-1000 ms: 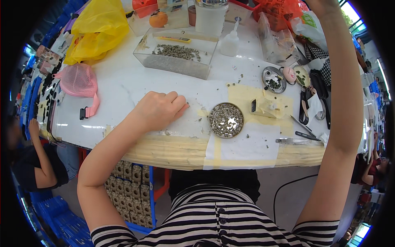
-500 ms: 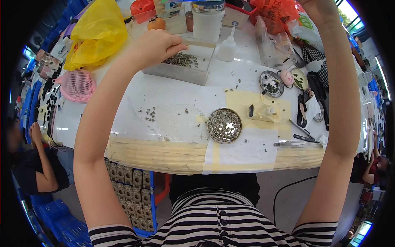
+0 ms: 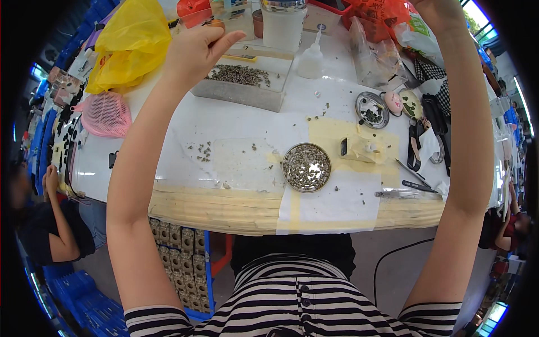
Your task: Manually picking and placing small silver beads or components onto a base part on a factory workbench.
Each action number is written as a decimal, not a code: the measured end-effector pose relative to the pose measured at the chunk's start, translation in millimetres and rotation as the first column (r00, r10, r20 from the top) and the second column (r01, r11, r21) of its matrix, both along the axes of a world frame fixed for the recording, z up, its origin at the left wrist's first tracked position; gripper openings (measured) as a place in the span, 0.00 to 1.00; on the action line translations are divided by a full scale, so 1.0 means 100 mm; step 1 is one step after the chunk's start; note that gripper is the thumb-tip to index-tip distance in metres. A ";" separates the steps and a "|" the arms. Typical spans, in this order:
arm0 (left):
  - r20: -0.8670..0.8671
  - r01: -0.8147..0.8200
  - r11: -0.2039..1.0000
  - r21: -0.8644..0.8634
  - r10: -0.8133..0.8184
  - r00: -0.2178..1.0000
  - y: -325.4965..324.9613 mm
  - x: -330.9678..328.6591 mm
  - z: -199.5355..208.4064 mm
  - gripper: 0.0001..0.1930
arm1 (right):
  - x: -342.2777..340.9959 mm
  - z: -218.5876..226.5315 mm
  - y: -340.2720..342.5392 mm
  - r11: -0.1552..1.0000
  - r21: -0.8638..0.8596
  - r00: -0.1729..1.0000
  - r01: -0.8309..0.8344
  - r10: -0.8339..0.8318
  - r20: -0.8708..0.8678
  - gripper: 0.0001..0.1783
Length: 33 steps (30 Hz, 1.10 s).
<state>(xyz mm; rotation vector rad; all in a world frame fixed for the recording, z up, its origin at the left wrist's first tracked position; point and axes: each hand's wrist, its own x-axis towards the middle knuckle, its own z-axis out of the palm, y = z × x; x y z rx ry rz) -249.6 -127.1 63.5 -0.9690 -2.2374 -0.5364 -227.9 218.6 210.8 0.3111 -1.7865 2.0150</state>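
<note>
My left hand (image 3: 193, 53) is raised by the left side of a shallow pale tray (image 3: 238, 96). Its fingers are curled in and the thumb stretches to the right; whatever they may hold is hidden. Inside the tray lies a heap of small grey-green pieces (image 3: 238, 74) and a narrow yellow tool (image 3: 240, 57). My right hand (image 3: 441, 14) reaches up at the top right, its fingers cut off by the picture's edge. A round metal dish (image 3: 284, 178) full of small silvery pieces (image 3: 306, 165) stands near the table's front.
Loose pieces (image 3: 204, 150) are scattered on the white table. Around it are a white squeeze bottle (image 3: 310, 63), a large lidded jar (image 3: 282, 28), a yellow bag (image 3: 132, 45), a pink mesh bag (image 3: 105, 116), a small metal dish (image 3: 380, 122) and tweezers (image 3: 418, 186). Other people sit at both sides.
My left hand has moved up and left, away from over the tray's heap, and its thumb now stands apart. The right arm stays nearly as it was.
</note>
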 end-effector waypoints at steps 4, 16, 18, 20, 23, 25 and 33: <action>0.204 -0.020 0.954 0.300 -0.044 0.978 -0.26 0.54 -0.03 0.14 | 0.02 -0.01 0.00 1.000 0.009 1.000 -0.020 0.020 -0.010 0.23; 0.655 0.224 0.972 0.064 -0.210 0.726 -0.22 1.62 -0.47 0.30 | 0.05 -0.06 -0.15 1.000 -0.017 1.000 -0.013 0.013 0.000 0.24; 0.634 0.329 0.941 0.084 -0.305 0.711 -0.07 1.53 -0.49 0.26 | 0.05 -0.06 -0.15 1.000 -0.019 1.000 -0.020 0.020 0.001 0.24; 0.621 0.417 0.900 0.125 -0.399 0.675 0.04 1.46 -0.54 0.23 | 0.06 -0.05 -0.13 1.000 -0.007 1.000 -0.018 0.018 0.006 0.24; 0.603 0.434 0.890 0.139 -0.423 0.676 0.06 1.41 -0.62 0.19 | 0.07 -0.03 -0.07 1.000 0.020 1.000 -0.011 0.011 0.003 0.24; 0.562 0.425 0.901 0.092 -0.399 0.724 -0.02 1.45 -0.61 0.17 | 0.07 -0.03 -0.02 1.000 0.028 1.000 -0.010 0.010 -0.005 0.24; 0.405 0.373 0.909 -0.185 -0.275 0.872 -0.39 1.65 -0.45 0.16 | 0.05 -0.08 -0.01 0.999 0.016 0.999 -0.032 0.032 0.010 0.23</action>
